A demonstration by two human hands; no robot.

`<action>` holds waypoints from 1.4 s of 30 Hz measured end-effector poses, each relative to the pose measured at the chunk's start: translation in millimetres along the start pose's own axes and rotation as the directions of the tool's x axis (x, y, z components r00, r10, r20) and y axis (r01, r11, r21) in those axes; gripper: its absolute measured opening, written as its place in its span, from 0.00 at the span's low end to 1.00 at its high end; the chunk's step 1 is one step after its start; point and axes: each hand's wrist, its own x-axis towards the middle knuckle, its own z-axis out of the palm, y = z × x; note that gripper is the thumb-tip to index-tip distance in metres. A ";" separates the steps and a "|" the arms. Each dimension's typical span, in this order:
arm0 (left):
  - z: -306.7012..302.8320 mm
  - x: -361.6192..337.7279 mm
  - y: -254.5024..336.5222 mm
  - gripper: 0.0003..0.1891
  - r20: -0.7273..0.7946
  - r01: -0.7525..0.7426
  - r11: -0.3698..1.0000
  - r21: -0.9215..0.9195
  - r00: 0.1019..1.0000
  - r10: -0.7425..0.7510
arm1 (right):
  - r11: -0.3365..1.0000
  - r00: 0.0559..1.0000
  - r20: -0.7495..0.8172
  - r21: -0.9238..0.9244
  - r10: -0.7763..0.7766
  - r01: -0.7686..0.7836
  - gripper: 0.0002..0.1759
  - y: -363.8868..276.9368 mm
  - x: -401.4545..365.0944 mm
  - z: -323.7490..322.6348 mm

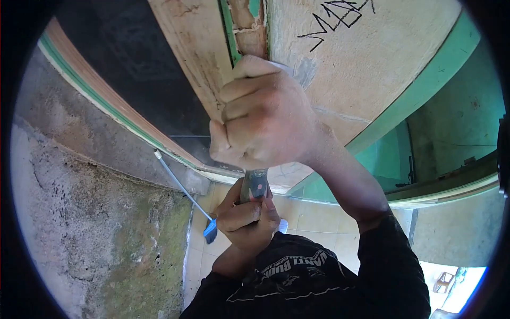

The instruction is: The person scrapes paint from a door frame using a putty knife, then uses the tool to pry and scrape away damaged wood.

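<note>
My right hand is closed in a fist in front of a wooden frame strip with peeling green paint. Below it, my left hand wraps around a grey tool with a reddish mark on its side. The tool's upper end runs up behind my right fist, which seems to grip it too. Its working end is hidden, so I cannot make out its exact kind. A pale bluish sliver shows just behind the right knuckles.
A plastered panel with black scribbles is at the upper right, bordered by a green curved frame. A dark pane fills the upper left. A blue broom leans by a rough mossy wall, above a tiled floor.
</note>
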 end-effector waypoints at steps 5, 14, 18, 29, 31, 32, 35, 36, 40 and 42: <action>-15.8 4.3 23.9 0.14 0.170 0.102 0.994 0.037 0.980 -0.107 | 0.997 0.996 0.062 0.040 0.059 -0.061 0.19 -14.2 0.4 -10.6; -40.4 -94.7 -23.7 0.10 0.201 0.306 0.950 -0.059 0.936 -0.289 | 0.218 0.392 0.132 0.653 0.910 -0.726 0.21 -150.5 -141.5 0.8; -34.8 -107.6 -27.1 0.03 0.399 0.236 0.966 0.110 0.879 -0.260 | -0.175 0.190 0.466 0.632 0.864 -0.755 0.21 -174.6 -152.5 0.7; -91.4 -20.7 -26.4 0.12 0.842 0.319 0.897 0.307 0.349 -0.412 | -0.222 -0.068 0.230 0.756 0.971 -0.616 0.13 -171.6 -159.6 12.5; -94.7 -9.3 -28.9 0.12 0.786 0.360 0.881 0.307 0.426 -0.448 | -0.154 -0.060 0.149 0.777 0.987 -0.611 0.12 -168.8 -154.1 13.0; -96.0 -3.0 -30.9 0.12 0.715 0.398 0.866 0.302 0.506 -0.482 | -0.147 -0.071 0.131 0.780 0.989 -0.608 0.12 -170.3 -145.6 10.8; -104.3 17.7 -41.2 0.14 0.729 0.525 0.788 0.323 0.393 -0.560 | -0.314 -0.260 0.190 0.727 0.947 -0.611 0.10 -172.7 -117.0 11.0; -107.7 21.5 -45.5 0.14 0.724 0.590 0.733 0.338 0.335 -0.603 | -0.314 -0.278 0.175 0.731 0.945 -0.606 0.10 -174.9 -113.8 15.9; -108.9 46.5 -59.9 0.13 0.840 0.452 0.772 0.447 0.083 -0.536 | -0.263 -0.267 0.124 0.764 0.956 -0.589 0.09 -181.2 -103.3 33.1; -109.4 52.1 -68.3 0.12 0.887 0.342 0.853 0.395 0.101 -0.451 | -0.244 -0.274 0.091 0.763 0.957 -0.599 0.09 -183.6 -101.3 40.2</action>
